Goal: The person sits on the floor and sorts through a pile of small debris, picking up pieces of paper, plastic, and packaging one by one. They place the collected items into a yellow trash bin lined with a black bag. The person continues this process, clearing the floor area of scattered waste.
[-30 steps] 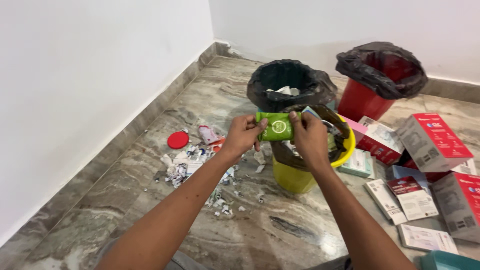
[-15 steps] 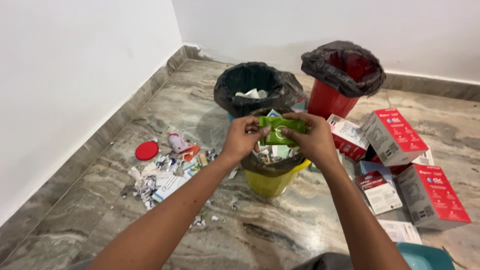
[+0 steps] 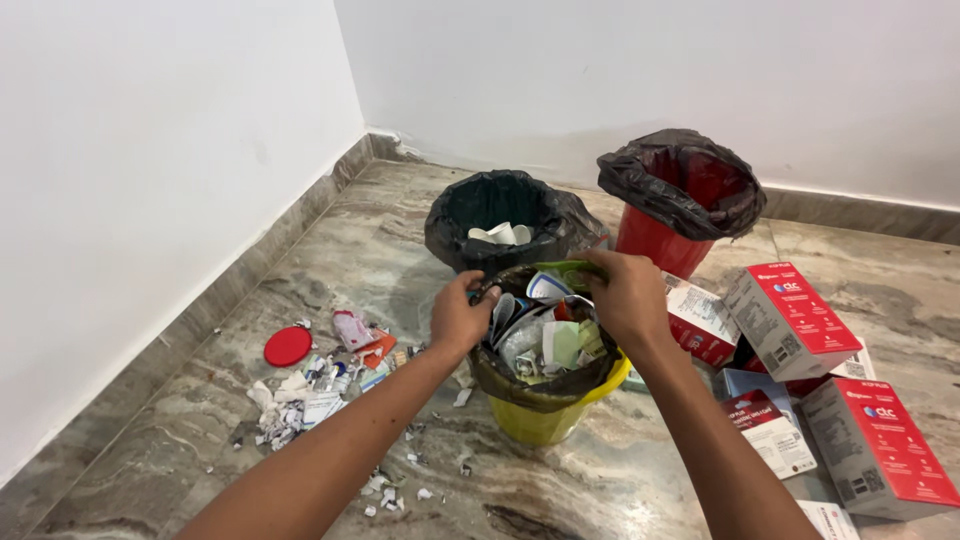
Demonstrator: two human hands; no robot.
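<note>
A yellow bin [image 3: 545, 420] with a black liner stands on the marble floor, full of wrappers and paper scraps. My right hand [image 3: 625, 298] holds a green packet [image 3: 568, 269] at the bin's far rim, over the rubbish. My left hand [image 3: 458, 312] is at the bin's left rim with its fingers curled against the liner. Whether it grips the liner is unclear.
Behind stand a black-lined bin [image 3: 500, 215] holding white scraps and a red bin [image 3: 680, 200] with a black liner. Red and white cartons [image 3: 790, 320] lie on the right. Torn paper [image 3: 315, 385] and a red lid [image 3: 287, 346] lie on the left, near the wall.
Both hands held the green packet up in front of me. They have dropped to the yellow bin's rim, and the left hand has come off the packet.
</note>
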